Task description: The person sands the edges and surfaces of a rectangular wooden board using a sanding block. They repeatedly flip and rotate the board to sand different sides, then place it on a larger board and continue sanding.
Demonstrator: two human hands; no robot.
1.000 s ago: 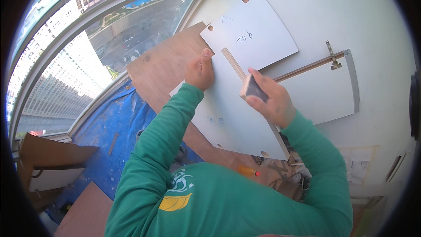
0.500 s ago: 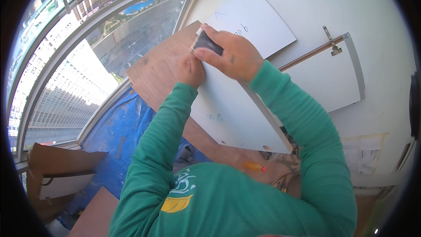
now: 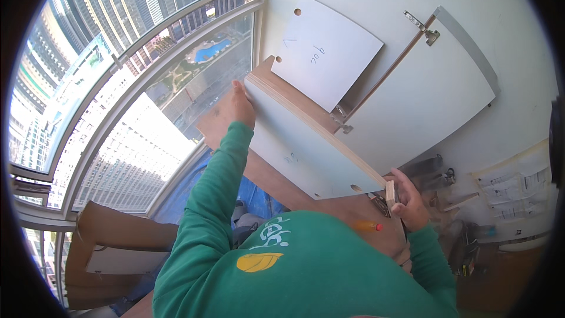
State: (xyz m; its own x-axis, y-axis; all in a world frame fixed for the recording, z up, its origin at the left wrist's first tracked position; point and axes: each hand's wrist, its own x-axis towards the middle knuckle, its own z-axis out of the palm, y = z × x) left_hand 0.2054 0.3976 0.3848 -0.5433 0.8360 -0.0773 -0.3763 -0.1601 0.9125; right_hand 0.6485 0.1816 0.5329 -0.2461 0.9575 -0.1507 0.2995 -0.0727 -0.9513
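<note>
A white board point(image 3: 303, 141) with a pale plywood edge stands on its long side in front of me, with two holes and pencilled marks on its near face. My left hand point(image 3: 242, 108) grips its left end, the thumb up by the top corner and the fingers partly hidden. At the opposite end, my right hand point(image 3: 410, 205) holds a small plywood block point(image 3: 390, 193) between thumb and fingers. That block is at the board's right corner; whether the two touch, I cannot tell. Beneath the board lies a brown wooden worktop point(image 3: 273, 182).
Behind the board, a white panel point(image 3: 326, 53) and a larger hinged white door point(image 3: 421, 100) lean against the wall. An orange bottle point(image 3: 368, 225) with a red cap lies near my body. Tools clutter the right side. Cardboard point(image 3: 118, 229) stands by the window at left.
My right hand, with the block, has moved from the board's far left corner to its right end. The left hand has shifted onto the left end, and my view has turned.
</note>
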